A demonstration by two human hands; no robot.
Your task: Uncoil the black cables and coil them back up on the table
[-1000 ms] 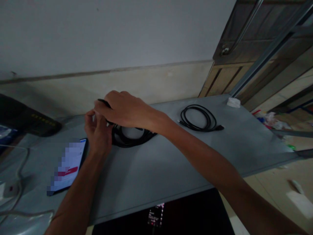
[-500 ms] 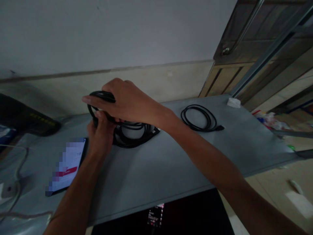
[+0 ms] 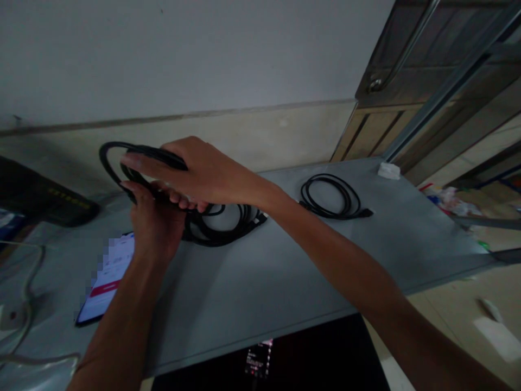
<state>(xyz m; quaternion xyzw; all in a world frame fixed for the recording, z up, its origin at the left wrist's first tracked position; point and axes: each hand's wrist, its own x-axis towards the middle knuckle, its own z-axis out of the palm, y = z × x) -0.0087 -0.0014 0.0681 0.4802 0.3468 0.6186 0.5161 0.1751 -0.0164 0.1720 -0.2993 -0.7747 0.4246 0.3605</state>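
Note:
A pile of black cable (image 3: 220, 228) lies on the grey table (image 3: 285, 271). Both hands hold a loop of that cable lifted at the left. My right hand (image 3: 195, 171) lies over the top of the loop with its fingers closed round the strands. My left hand (image 3: 154, 222) grips the same loop from below. The free end of the loop (image 3: 109, 157) arcs out to the left of the hands. The rest of the cable still rests on the table under my right wrist.
A second coiled black cable (image 3: 331, 196) lies further right on the table. A lit phone (image 3: 108, 277) lies at the left, with a white cord (image 3: 28, 282) and a black device (image 3: 40, 198) beyond it. A white object (image 3: 388, 170) sits at the far right corner. A dark screen (image 3: 260, 358) is below the table's front edge.
Both hands have drawn a loop of the black cable up and out to the left, and the loop has grown larger. The pile on the table has thinned slightly.

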